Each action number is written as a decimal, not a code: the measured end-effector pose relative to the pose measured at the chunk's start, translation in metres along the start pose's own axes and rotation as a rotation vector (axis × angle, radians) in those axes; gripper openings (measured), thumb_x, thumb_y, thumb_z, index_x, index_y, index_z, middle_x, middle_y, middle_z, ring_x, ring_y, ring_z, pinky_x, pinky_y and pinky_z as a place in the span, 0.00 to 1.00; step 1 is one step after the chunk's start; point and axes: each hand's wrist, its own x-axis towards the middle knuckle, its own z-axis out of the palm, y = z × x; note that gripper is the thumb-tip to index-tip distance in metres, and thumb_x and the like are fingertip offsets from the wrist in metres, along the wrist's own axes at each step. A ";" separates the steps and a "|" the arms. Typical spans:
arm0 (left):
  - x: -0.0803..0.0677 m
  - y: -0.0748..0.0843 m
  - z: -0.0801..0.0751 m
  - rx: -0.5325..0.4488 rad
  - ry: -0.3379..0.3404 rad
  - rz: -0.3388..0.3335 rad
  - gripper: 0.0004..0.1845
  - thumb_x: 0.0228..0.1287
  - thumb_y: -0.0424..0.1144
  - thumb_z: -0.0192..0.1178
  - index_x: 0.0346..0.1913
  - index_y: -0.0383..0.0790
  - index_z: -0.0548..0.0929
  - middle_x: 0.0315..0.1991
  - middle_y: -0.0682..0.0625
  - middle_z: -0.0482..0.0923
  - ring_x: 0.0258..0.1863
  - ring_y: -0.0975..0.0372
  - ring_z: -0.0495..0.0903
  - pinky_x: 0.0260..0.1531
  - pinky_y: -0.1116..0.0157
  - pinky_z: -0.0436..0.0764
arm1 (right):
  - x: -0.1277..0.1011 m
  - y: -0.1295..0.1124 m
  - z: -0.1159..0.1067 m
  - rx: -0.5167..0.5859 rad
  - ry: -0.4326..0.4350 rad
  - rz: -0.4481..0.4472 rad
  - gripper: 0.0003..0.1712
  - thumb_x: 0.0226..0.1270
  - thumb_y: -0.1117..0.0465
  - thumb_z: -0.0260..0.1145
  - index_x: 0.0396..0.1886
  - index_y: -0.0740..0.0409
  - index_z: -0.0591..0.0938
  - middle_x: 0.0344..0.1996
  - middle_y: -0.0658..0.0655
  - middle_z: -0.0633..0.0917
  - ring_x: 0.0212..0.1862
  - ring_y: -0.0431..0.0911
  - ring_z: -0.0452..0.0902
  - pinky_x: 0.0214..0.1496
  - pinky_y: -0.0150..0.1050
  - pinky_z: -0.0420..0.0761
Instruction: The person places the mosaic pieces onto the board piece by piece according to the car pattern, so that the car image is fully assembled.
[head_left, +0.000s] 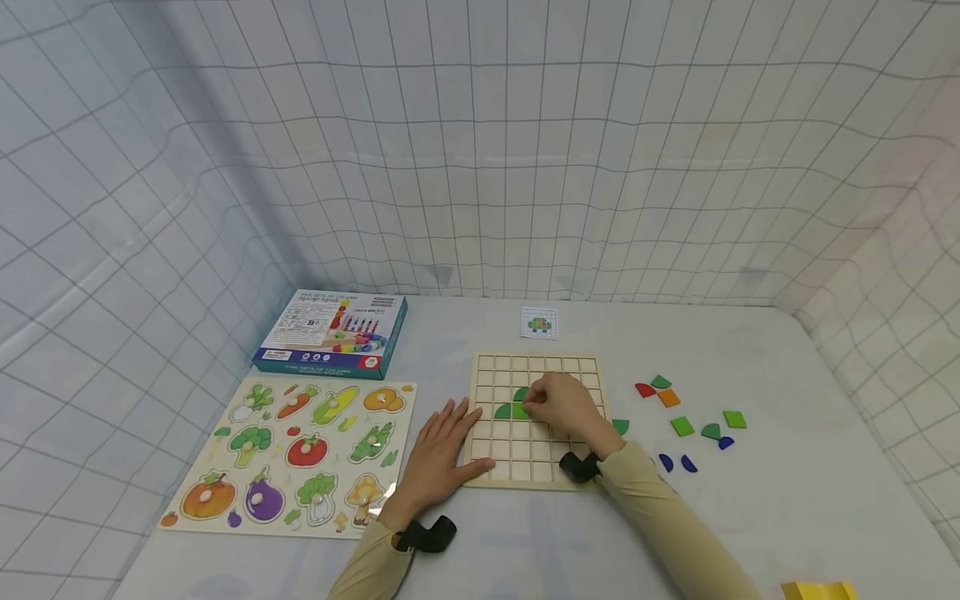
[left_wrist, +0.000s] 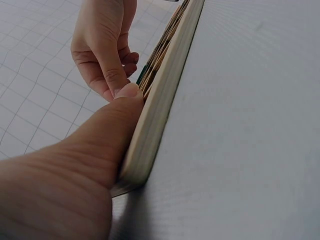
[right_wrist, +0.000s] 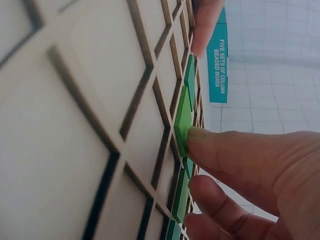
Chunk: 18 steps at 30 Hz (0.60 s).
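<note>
A wooden grid board [head_left: 517, 471] lies on the white table. My left hand [head_left: 438, 454] rests flat at its left edge with straight fingers, the thumb [left_wrist: 100, 145] pressed along the board's side [left_wrist: 160, 105]. My right hand [head_left: 558, 404] is over the middle of the board with curled fingers. Its fingertips [right_wrist: 210, 145] pinch a light green square tile [right_wrist: 183, 120] that stands tilted in a cell of the board [right_wrist: 75, 100]. Dark green curved pieces [head_left: 504, 410] sit in the cells just left of that hand.
Loose coloured pieces [head_left: 682, 425] lie right of the board. A small pattern card [head_left: 539, 323] is behind it. A vegetable peg puzzle [head_left: 292, 454] and a teal box [head_left: 333, 333] sit at the left. A yellow object [head_left: 817, 590] is at the front right. Gridded cloth walls surround the table.
</note>
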 end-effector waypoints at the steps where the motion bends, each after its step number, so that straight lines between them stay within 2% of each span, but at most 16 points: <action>1: 0.000 0.000 0.000 0.002 -0.006 -0.004 0.42 0.58 0.62 0.60 0.70 0.42 0.65 0.71 0.43 0.56 0.72 0.50 0.47 0.68 0.50 0.47 | 0.000 0.001 0.000 0.007 -0.011 -0.007 0.04 0.57 0.59 0.72 0.25 0.49 0.86 0.24 0.43 0.79 0.30 0.39 0.73 0.33 0.37 0.75; 7: 0.000 -0.001 0.000 -0.002 -0.012 -0.009 0.43 0.58 0.62 0.60 0.71 0.43 0.63 0.72 0.44 0.55 0.72 0.51 0.46 0.68 0.51 0.46 | -0.008 0.016 -0.011 0.096 -0.063 -0.084 0.04 0.62 0.57 0.69 0.33 0.51 0.87 0.26 0.42 0.79 0.30 0.38 0.72 0.33 0.36 0.75; 11: -0.002 -0.001 -0.001 -0.005 -0.007 -0.009 0.43 0.57 0.62 0.60 0.71 0.43 0.63 0.72 0.44 0.55 0.72 0.51 0.46 0.68 0.52 0.45 | -0.017 0.029 -0.028 0.117 -0.025 -0.102 0.07 0.63 0.56 0.67 0.37 0.54 0.87 0.26 0.43 0.79 0.26 0.39 0.71 0.28 0.36 0.73; 18: -0.001 -0.003 0.002 -0.010 0.024 0.021 0.42 0.57 0.61 0.61 0.70 0.41 0.65 0.71 0.42 0.57 0.71 0.49 0.49 0.67 0.49 0.48 | -0.042 0.063 -0.062 0.092 0.106 -0.001 0.09 0.64 0.57 0.67 0.37 0.57 0.87 0.28 0.48 0.81 0.27 0.42 0.69 0.26 0.37 0.70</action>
